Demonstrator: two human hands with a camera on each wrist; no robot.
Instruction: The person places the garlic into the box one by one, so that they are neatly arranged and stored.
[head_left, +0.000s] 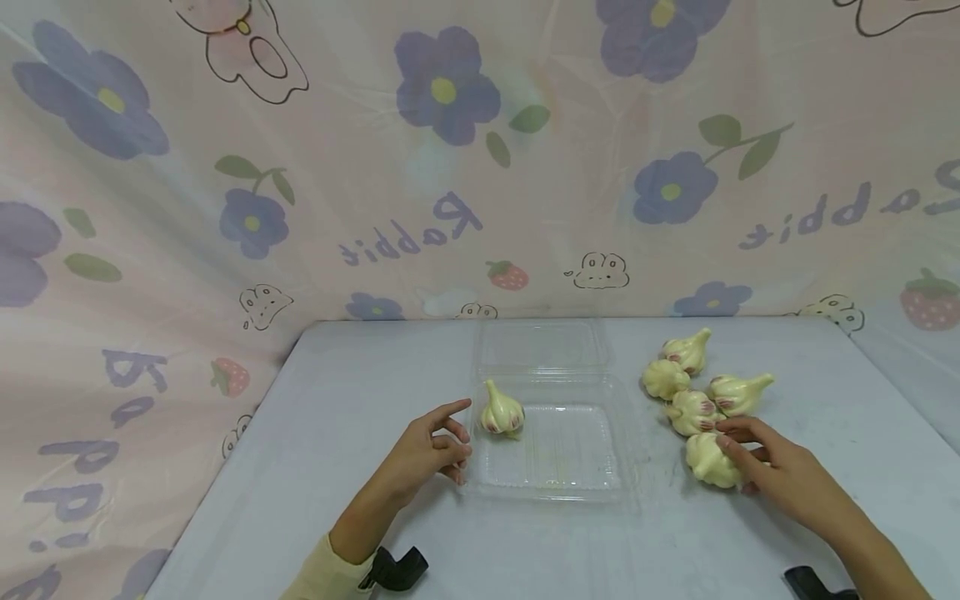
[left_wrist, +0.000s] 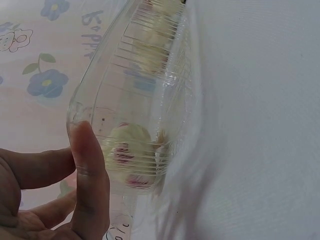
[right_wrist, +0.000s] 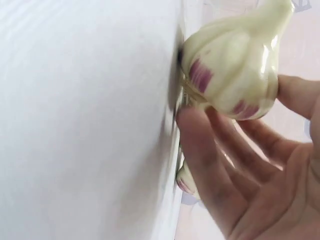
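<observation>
A clear plastic clamshell box (head_left: 551,487) lies with its lid folded back. One garlic bulb (head_left: 501,414) stands in its left part, stem up. My left hand (head_left: 426,454) is at the box's left side, a fingertip at the clear wall (left_wrist: 90,102) in the left wrist view. On the right, my right hand (head_left: 783,471) has thumb and fingers about the nearest garlic bulb (head_left: 711,461). In the right wrist view this bulb (right_wrist: 230,65) shows purple streaks, with the thumb on one side and fingers on the other.
Several more garlic bulbs (head_left: 692,412) sit close together just beyond the right hand. The white table (head_left: 352,367) ends at a printed curtain (head_left: 322,150) behind and to the left. Black wrist mounts (head_left: 400,569) show by both wrists.
</observation>
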